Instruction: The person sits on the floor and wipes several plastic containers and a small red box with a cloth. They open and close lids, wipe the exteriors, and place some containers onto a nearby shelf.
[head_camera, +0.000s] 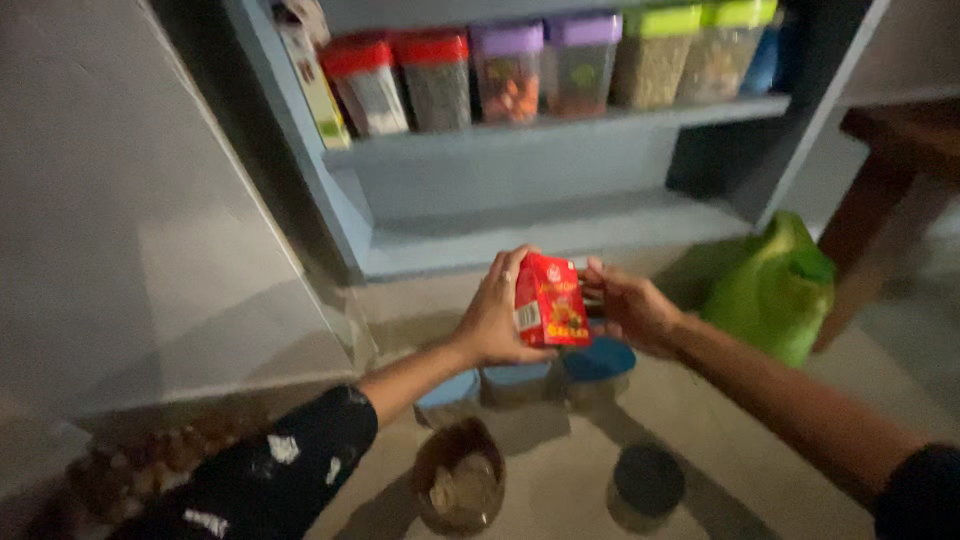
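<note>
Counted things on the shelf and the floor

Six lidded jars on the shelf (560, 125): two red (400, 85), two purple (545, 68), two green (695, 55); one red carton (550, 300) between two hands (495, 315); three blue-lidded containers (600, 360); one green bag (775, 285)

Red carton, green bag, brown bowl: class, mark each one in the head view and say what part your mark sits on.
red carton (553, 305), head view, on its printed front face.
green bag (775, 285), head view, on its bulging side.
brown bowl (459, 487), head view, on its inner hollow.
</note>
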